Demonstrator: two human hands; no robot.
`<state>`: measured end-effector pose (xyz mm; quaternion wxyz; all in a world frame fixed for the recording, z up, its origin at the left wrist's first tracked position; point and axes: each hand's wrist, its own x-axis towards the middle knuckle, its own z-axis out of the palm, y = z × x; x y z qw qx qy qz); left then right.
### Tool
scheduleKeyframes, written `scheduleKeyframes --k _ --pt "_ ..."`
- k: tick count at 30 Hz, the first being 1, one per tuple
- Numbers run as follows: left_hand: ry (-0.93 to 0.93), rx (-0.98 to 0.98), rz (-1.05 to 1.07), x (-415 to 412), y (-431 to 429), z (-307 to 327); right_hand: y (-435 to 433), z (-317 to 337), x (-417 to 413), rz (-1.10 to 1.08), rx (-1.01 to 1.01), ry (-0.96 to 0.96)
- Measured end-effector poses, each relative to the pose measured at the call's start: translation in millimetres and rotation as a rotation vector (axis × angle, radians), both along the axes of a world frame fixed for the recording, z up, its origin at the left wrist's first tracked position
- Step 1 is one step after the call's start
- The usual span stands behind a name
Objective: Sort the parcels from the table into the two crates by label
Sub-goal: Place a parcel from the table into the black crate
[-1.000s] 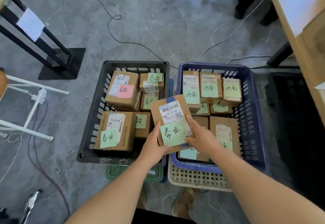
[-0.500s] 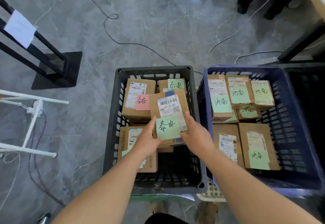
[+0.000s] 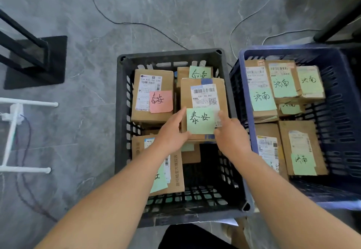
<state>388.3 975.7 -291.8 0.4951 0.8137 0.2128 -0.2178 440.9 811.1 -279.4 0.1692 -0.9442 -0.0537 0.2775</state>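
You hold the brown cardboard parcel [image 3: 203, 90] with both hands, low over the back right part of the black plastic crate [image 3: 170, 55]. Your left hand [image 3: 172, 131] grips its left edge. Your right hand [image 3: 232, 137] grips its right edge, with the thumb on top. The green sticky note [image 3: 200, 120] on it seems to carry the same two signs as the pink note on the tall brown box [image 3: 152, 96] next to it, so this looks like the right crate. Here is what could go wrong. There is a dark gap in the near right part of the crate. If you let go while the parcel is tipped, it could slide into that gap and land face down, so nobody can read it. Your right thumb is at the edge of the green note and could rub it loose. The blue plastic crate [image 3: 293, 50] stands just beside, and its notes show other signs, so a slip to the right would put the parcel in the wrong place. Your fingers under the parcel are hidden. I cannot tell if the parcel already rests on the boxes below. Your left arm covers most of the note on the long brown box [image 3: 175, 170]. The blue crate is cut off at the right side.
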Motion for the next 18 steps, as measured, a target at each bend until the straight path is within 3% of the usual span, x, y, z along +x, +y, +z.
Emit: scheduleKeyframes --k 8,12,18 --pt "0.035 -0.003 0.057 -14.9 -6.1 -26.3 11.0 -13.9 -0.8 0.116 -0.087 0.06" --pt "0.002 0.148 -0.052 -7.9 -7.2 -39.4 11.8 -37.1 7.5 0.093 -0.074 0.123" --pt "0.124 0.397 -0.246 -5.5 -18.9 -45.1 15.7 -52.4 17.6 0.157 -0.14 0.316"
